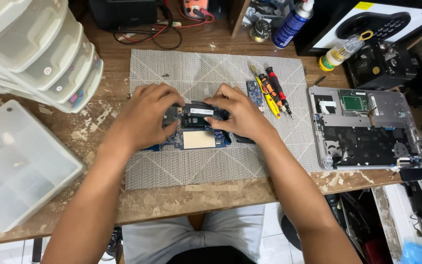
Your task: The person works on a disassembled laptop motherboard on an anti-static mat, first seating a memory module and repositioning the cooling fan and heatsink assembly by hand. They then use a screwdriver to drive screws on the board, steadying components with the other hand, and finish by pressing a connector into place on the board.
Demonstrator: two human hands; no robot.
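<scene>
Near the middle of the worktop [98, 205], on a grey patterned mat [181, 166], a blue circuit board [195, 131] is lying flat with both hands working on it. The left hand [147, 115] is pressing down on the board's left end, fingers curled over a dark metal part there, while the right hand [238, 113] is covering the right end, fingertips bearing on a black component along the top edge; neither hand is gripping a tool, and whether either is pinching something small cannot be told. Just beside the right hand, toward the mat's far right corner, a small blue card [255, 93] and a cluster of screwdrivers [272, 92] are lying, and an opened laptop shell [367, 128] is sitting at the worktop's right edge. Clear plastic drawers [35, 54] are leaning at the far left corner, with a clear lidded box [15, 161] at the left edge. Uneven pressure from the two hands is likely to flex the board or strain a connector, and a slipping finger could nudge the loose screwdrivers off the mat.
</scene>
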